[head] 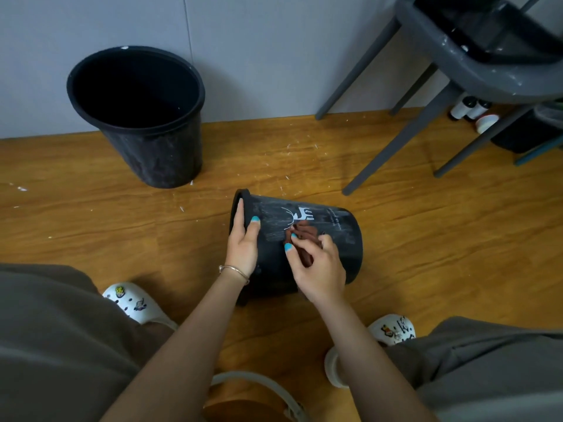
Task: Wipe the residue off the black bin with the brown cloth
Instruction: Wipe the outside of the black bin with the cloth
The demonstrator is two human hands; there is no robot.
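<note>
A small black bin (338,236) lies on its side on the wooden floor, its open rim toward the left. A white deer print and whitish smears show on its upper side. My left hand (242,239) grips the rim, fingers inside and thumb on the outer wall. My right hand (316,263) pinches a crumpled brown cloth (304,231) and presses it against the bin's side just below the print. Part of the cloth is hidden under my fingers.
A larger black bin (143,117) stands upright near the wall at the left. Grey chair legs (396,147) stand on the floor at the right, with bottles (466,109) behind them. White flecks litter the floor (122,226). My knees and white shoes (131,301) frame the bottom.
</note>
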